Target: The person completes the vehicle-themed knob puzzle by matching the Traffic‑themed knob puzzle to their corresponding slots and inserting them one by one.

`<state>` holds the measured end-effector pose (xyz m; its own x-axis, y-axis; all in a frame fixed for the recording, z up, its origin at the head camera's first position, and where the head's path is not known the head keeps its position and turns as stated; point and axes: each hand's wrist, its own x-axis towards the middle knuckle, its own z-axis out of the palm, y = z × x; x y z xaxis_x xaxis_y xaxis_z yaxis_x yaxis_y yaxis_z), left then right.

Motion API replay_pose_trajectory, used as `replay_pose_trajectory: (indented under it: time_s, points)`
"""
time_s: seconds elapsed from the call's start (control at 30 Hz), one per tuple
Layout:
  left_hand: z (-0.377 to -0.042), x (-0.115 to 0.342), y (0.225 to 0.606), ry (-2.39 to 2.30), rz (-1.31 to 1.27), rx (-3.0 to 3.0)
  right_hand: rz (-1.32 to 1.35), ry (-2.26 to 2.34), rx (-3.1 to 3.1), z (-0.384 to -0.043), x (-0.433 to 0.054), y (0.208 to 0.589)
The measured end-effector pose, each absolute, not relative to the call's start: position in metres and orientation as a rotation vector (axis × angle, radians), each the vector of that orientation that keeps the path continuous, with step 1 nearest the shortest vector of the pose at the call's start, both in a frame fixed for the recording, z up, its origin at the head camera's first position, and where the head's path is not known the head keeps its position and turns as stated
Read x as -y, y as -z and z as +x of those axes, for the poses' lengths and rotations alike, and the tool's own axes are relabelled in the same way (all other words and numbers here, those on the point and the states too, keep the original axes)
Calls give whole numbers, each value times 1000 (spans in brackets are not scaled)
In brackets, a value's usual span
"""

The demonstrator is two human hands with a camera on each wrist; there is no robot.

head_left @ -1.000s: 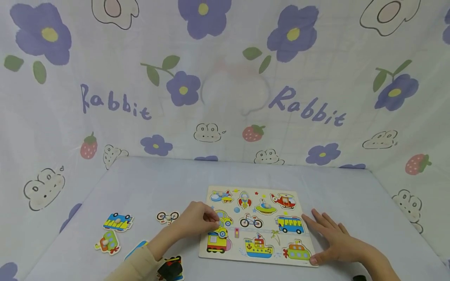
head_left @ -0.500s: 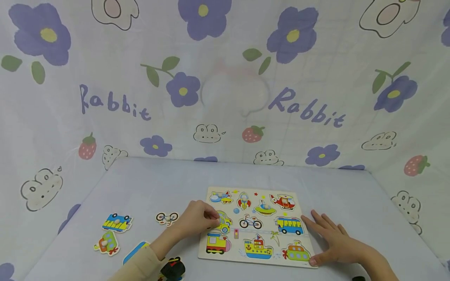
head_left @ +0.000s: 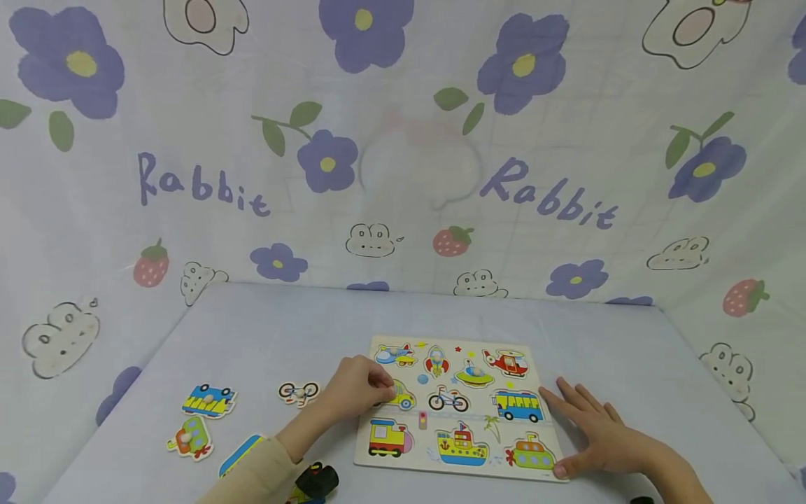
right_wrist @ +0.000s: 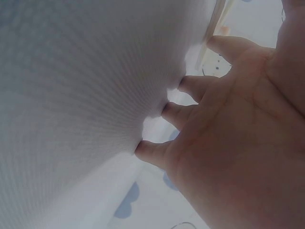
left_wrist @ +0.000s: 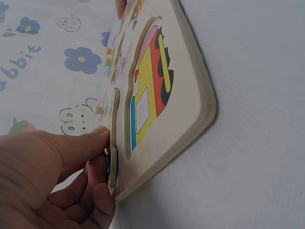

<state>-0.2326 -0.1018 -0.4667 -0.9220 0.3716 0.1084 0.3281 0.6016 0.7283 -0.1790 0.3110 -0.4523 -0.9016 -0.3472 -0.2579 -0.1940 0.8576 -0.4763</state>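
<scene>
My left hand (head_left: 355,388) pinches a yellow car puzzle piece (head_left: 404,397) at the left side of a wooden puzzle board (head_left: 428,458). In the left wrist view the thumb and fingers (left_wrist: 97,139) are at the piece, whose edge (left_wrist: 113,167) stands a little above the board's face. The fingers hide part of the car. My right hand (head_left: 598,434) lies spread at the board's right edge, thumb on the lower right corner. In the right wrist view its fingertips (right_wrist: 145,148) touch the table.
Left of the board lie loose knobbed pieces: a bus (head_left: 210,400), a submarine (head_left: 192,439), a bicycle (head_left: 299,393) and a blue-yellow piece (head_left: 242,453) partly behind the sleeve. A black object (head_left: 317,480) is near the left wrist. A patterned curtain (head_left: 403,203) stands behind the table.
The car piece, earlier overlapping the train slot and lower than the printed car, has moved up and now lies over the car slot. The right hand has stayed in place.
</scene>
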Motion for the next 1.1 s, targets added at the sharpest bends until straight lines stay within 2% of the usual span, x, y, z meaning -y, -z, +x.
replay_pose_trajectory:
  time_s: [0.43,1.1]
  points:
    - [-229,95,465,-1209,480,-2821,-393,624,-2698,-179,-311,454]
    - [-228,93,469,-1146,473,-2873,-401,625,-2700,-180,-311,455]
